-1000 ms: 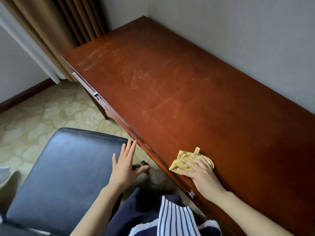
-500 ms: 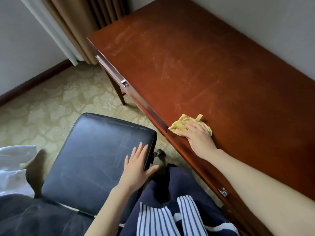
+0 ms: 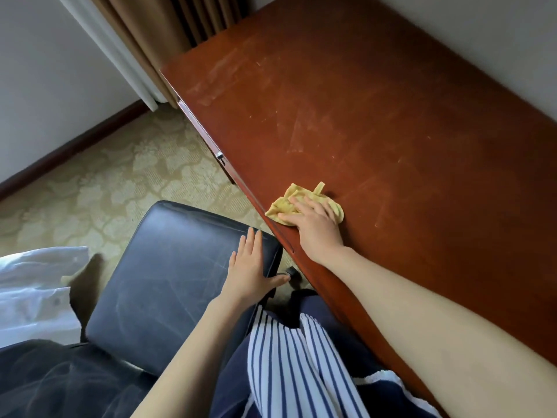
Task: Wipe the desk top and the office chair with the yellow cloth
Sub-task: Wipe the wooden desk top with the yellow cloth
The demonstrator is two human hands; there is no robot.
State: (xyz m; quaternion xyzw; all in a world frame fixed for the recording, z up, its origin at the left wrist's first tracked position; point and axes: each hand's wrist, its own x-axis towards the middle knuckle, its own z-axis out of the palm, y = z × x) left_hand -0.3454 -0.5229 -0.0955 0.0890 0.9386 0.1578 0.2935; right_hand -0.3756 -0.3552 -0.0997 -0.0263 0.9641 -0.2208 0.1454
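Near the desk top [image 3: 346, 122] edge, right hand [image 3: 313, 224] presses crumpled yellow cloth [image 3: 301, 200].

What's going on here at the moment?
A person is wiping the desk. The right hand presses the yellow cloth flat near the desk's front edge, fingers straight. The left hand rests flat on the black chair seat. Pale streaks show on the desk top beyond the cloth.
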